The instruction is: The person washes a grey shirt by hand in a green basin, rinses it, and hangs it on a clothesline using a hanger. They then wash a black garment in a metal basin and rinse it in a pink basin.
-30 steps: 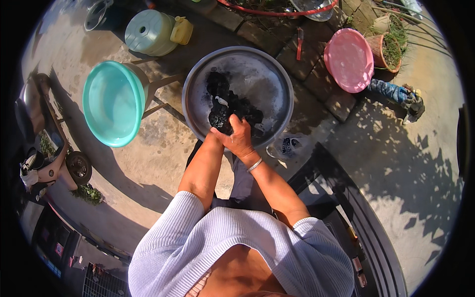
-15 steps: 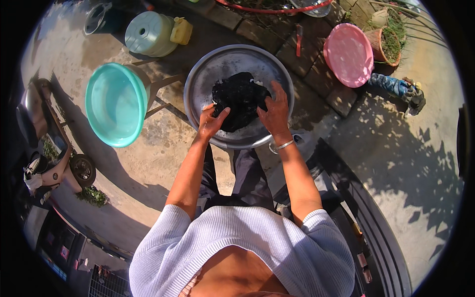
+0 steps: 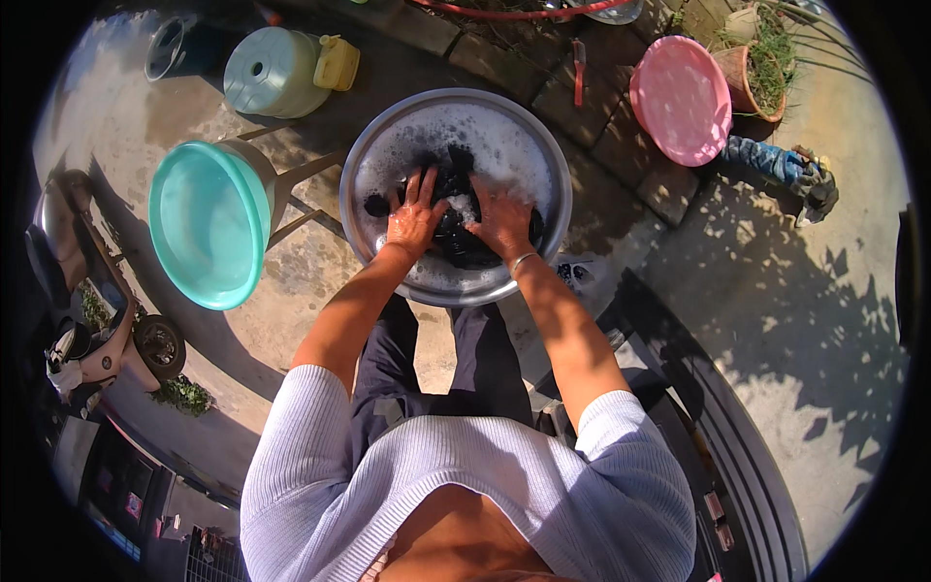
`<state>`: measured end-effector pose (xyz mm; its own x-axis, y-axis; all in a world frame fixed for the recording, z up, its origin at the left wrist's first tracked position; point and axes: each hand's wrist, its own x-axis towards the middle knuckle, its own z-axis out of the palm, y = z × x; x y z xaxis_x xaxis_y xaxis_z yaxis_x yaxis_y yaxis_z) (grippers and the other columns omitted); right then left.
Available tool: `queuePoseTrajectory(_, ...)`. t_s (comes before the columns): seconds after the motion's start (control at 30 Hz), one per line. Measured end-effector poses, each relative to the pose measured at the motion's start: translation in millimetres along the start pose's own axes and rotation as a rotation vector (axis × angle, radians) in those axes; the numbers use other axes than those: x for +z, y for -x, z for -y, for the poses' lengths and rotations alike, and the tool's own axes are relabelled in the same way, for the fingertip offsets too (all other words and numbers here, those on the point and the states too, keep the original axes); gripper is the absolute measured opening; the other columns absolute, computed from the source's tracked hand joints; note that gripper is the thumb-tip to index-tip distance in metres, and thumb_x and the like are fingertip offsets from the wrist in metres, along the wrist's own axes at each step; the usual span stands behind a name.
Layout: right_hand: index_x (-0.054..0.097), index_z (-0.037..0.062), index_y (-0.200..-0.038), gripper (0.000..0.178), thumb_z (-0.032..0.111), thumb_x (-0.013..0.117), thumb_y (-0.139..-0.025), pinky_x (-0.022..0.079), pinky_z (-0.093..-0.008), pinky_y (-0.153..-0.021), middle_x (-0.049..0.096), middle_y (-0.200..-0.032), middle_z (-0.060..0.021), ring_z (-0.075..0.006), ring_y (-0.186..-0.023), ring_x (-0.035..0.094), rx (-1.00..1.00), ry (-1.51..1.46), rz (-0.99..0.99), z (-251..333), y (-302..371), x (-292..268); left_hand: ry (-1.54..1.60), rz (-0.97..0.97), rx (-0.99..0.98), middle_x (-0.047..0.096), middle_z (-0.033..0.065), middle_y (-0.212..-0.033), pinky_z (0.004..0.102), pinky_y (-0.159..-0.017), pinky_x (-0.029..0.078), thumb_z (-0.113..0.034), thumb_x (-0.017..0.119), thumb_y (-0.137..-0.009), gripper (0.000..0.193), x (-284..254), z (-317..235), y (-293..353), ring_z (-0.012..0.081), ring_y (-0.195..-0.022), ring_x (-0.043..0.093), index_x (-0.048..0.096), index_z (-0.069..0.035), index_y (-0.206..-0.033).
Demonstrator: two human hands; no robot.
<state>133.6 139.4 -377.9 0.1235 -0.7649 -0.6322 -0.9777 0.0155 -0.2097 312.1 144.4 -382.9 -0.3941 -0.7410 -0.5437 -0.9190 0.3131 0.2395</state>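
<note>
We are seeing the round metal basin point(image 3: 427, 294) filling our view with far more white foam point(image 3: 504, 145) than half a second ago, when its inside was looking mostly grey. The black cloth point(image 3: 456, 238), then bunching between two cupped palms, is now lying lower and looser in the basin, with suds surrounding it. The left hand point(image 3: 415, 221) and right hand point(image 3: 504, 225) are no longer gathering it; both are resting palm down on it, apart, fingers spreading wide. We are judging this as a pressing stroke, working suds through the cloth.

The foam is covering most of the basin's floor, so we are not making out the water's depth or the cloth's full outline. The right fingertips are sinking partly into suds, blurring for us. The basin's edge is hiding part of a clear bag point(image 3: 579, 272); a thin bracelet point(image 3: 524, 260) is showing only at its upper side.
</note>
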Motion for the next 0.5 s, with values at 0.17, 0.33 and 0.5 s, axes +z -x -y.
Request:
queuePoseTrajectory(0.17,0.044,0.0220,-0.138,0.068,0.045,0.064,-0.078,0.031,-0.0470,-0.106,0.052,-0.130,-0.0145,-0.0339,-0.124,0.045,-0.203,0.077,-0.118,-21.8,-31.6,67.6,0.185,0.414,-0.209,0.033,0.0172,-0.144,0.0532,-0.109,0.026,-0.024,0.063,-0.080,0.056,39.2,18.4,-16.1,0.0344,-0.135,0.028,0.046,-0.022,-0.133)
queuePoseTrajectory(0.33,0.044,0.0153,-0.136,0.062,0.049,0.051,-0.084,0.027,-0.0457,-0.108,0.047,-0.136,-0.0152,-0.0322,-0.127,0.040,-0.167,0.072,-0.291,-37.5,-52.2,119.7,0.093,0.374,-0.158,0.036,0.0179,-0.143,0.0474,-0.109,0.027,-0.029,0.064,-0.077,0.065,63.2,31.2,-23.6,0.0322,-0.134,0.032,0.042,-0.013,-0.136)
queuePoseTrajectory(0.5,0.046,0.0117,-0.133,0.070,0.058,0.053,-0.081,0.037,-0.0448,-0.099,0.048,-0.131,-0.0197,-0.0338,-0.121,0.046,0.067,-0.336,0.167,-12.4,-15.7,0.4,0.141,0.174,-0.293,0.049,0.0180,-0.131,0.0426,-0.104,0.035,-0.025,0.064,-0.077,0.053,67.0,18.2,-23.9,0.0315,-0.123,0.046,0.052,-0.007,-0.124)
